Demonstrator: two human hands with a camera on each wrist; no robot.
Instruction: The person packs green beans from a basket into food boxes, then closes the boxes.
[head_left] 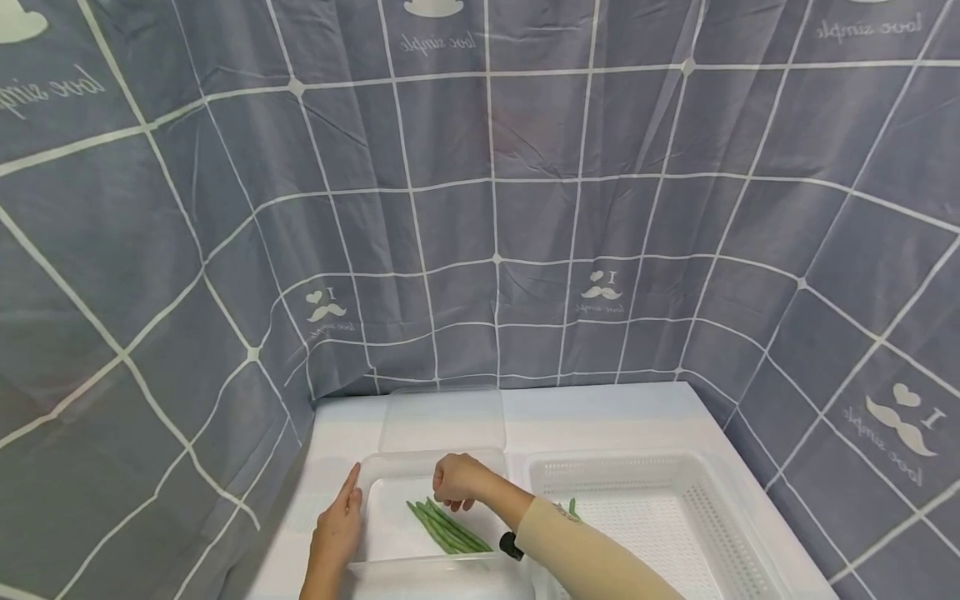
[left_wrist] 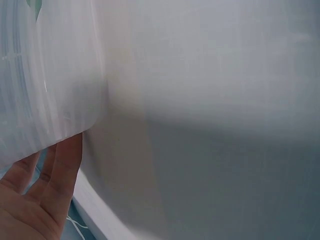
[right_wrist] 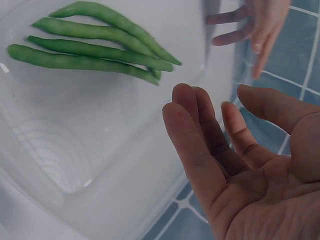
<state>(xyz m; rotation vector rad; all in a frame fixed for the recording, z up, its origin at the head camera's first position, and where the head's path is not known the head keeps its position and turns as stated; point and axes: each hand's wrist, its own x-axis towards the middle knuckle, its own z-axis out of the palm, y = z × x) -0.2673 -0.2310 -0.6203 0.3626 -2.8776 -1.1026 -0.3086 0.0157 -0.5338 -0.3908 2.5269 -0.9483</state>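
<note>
Several green beans (head_left: pixel 447 529) lie side by side in a clear plastic container (head_left: pixel 384 521). Above them my right hand (head_left: pixel 459 481) hovers with nothing in it; the right wrist view shows its fingers (right_wrist: pixel 192 145) loosely bent, thumb apart from them. At the container's left side is my left hand (head_left: pixel 337 529), fingers extended along the outer wall. In the left wrist view those fingers (left_wrist: pixel 67 160) meet the container's edge, their tips partly hidden behind it.
Right of the container stands a white perforated basket (head_left: pixel 723 508), with a green bean (head_left: pixel 573 507) showing past my right sleeve (head_left: pixel 592 554). Behind the container, a flat translucent lid (head_left: pixel 442 421) lies on the white table (head_left: pixel 592 417). A grey checked curtain (head_left: pixel 540 217) surrounds the table.
</note>
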